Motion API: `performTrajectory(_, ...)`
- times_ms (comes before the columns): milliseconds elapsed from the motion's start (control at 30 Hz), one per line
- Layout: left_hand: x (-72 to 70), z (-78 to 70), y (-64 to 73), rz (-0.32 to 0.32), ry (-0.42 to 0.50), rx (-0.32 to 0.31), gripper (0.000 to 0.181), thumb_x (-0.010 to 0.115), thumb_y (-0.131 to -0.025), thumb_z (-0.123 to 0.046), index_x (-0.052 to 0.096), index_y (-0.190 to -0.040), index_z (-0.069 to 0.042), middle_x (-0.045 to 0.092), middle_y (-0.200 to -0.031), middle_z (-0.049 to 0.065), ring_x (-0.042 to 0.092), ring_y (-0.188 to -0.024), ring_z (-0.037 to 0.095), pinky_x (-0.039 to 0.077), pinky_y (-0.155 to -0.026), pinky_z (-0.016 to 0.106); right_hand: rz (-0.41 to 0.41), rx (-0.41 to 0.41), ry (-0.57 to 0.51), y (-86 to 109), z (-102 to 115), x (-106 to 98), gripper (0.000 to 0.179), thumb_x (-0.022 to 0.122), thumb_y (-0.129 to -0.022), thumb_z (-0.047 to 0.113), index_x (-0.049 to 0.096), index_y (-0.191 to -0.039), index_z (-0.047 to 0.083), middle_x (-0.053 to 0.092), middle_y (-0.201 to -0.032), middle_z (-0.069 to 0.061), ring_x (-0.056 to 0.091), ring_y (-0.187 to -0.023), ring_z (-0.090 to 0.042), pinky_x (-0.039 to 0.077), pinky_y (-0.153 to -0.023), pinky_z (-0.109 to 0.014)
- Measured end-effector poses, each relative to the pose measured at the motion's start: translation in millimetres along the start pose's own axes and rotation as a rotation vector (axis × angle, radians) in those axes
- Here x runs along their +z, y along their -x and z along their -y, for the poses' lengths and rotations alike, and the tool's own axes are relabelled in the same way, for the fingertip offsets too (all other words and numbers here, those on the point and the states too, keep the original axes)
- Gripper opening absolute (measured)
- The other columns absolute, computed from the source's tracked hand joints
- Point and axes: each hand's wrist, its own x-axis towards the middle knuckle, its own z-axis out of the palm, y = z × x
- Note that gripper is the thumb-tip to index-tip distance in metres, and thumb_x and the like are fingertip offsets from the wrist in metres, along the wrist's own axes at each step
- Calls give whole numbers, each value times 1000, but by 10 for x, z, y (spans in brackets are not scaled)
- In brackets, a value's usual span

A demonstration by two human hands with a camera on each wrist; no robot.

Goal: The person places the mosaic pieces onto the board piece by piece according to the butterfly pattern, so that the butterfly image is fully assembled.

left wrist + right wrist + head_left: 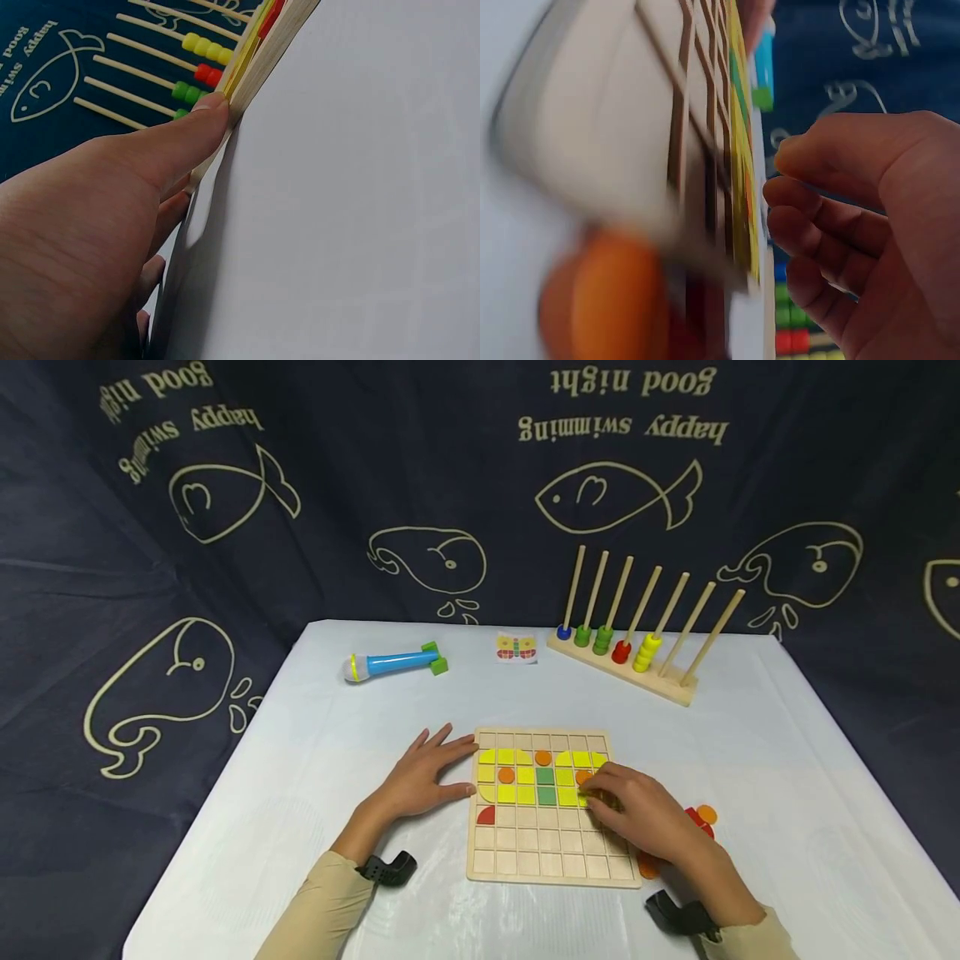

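Note:
A wooden grid board (553, 866) lies on the table, its upper rows filled with yellow pieces (527, 795), orange discs (507, 775) and green squares (546, 795). One red quarter-circle piece (486, 815) sits lower at the left side. My left hand (418, 778) rests at the board's left edge with fingers extended; in the left wrist view its thumb touches the wooden rim (262, 71). Over the right end of the yellow rows is my right hand (637, 806), fingers bent and fingertips low. The right wrist view shows no piece between thumb and fingers (799, 217).
Loose red and orange pieces (707, 814) lie right of the board, partly behind the right hand. Farther back are a blue toy microphone (401, 662), green blocks (438, 666), a small pattern card (517, 648) and a peg stand (622, 670) with coloured beads.

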Motion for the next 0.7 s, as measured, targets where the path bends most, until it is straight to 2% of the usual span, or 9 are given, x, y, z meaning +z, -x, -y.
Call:
performTrajectory(200, -15, -23, -5, 15, 0, -7, 71, 60, -86, -61, 46, -145, -24, 39, -149, -8, 16, -144, 25, 7, -116, 49, -9, 137, 13, 238, -265, -165, 15, 73, -84, 19, 73, -100, 20, 56, -92, 13, 49, -76, -9, 47, -67, -30)
performTrajectory(400, -24, -27, -6, 13, -4, -11, 70, 60, -86, -60, 47, -144, -23, 39, -149, -7, 17, -144, 26, 7, -115, 50, 30, 259, 37, 390, -452, -261, 20, 75, -82, 22, 72, -102, 20, 52, -88, 8, 46, -79, -14, 45, -66, -33)
performTrajectory(533, -28, -35, -1, 18, -1, -16, 70, 60, -87, -59, 46, -145, -23, 39, -149, -8, 17, -144, 26, 7, -115, 50, 66, 296, 20, 418, -502, -256, 24, 75, -81, 21, 70, -104, 17, 54, -90, 5, 48, -78, -13, 48, -70, -34)
performTrajectory(700, -38, -40, 6, 21, 3, -20, 70, 61, -86, -59, 46, -145, -24, 39, -149, -8, 17, -144, 26, 7, -116, 49, 60, 333, 4, 394, -484, -236, 28, 76, -78, 20, 70, -104, 14, 58, -93, 3, 52, -81, -16, 50, -76, -40)
